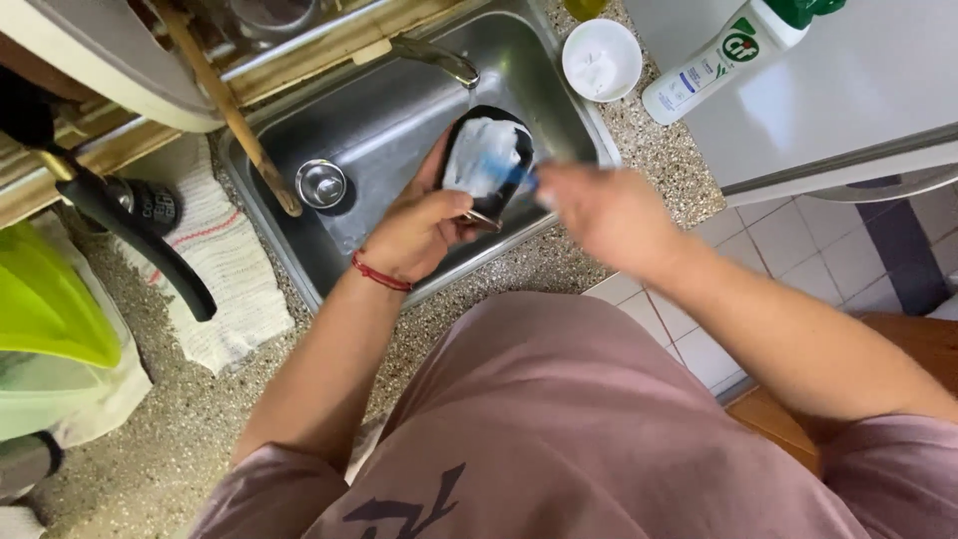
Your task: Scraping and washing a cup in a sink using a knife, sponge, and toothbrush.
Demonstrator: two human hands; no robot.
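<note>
- A speckled granite surface (200, 419) ran around a stainless steel sink (399, 120) set at an angle in the view.
- A curved metal tap (434, 55) reached over the basin, and a round drain (321, 183) sat in the sink floor.
- A white ribbed cloth (225, 269) lay on the surface left of the sink.
- A white appliance top (858, 90) stood to the right.
- The floor (798, 240) was laid with pale square tiles, some darker ones further right.
- A brown wooden piece (918, 339) showed low at the right edge.
- The light was soft and even.
</note>
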